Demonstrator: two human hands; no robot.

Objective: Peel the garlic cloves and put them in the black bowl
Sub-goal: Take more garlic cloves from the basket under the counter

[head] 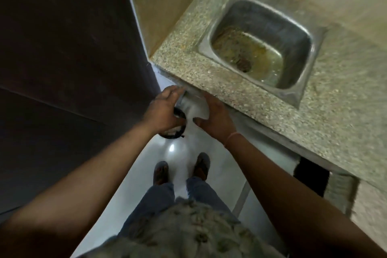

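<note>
You will find no text, label, brand, number or sign that can be read here. The picture is blurred by motion, and no surface shows any lettering.

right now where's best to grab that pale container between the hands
Blurred, but the pale container lies tilted, so probably by its two opposite sides from the near side: the left hand holds one, the right hand presses the other, and the counter blocks the far side.
</note>
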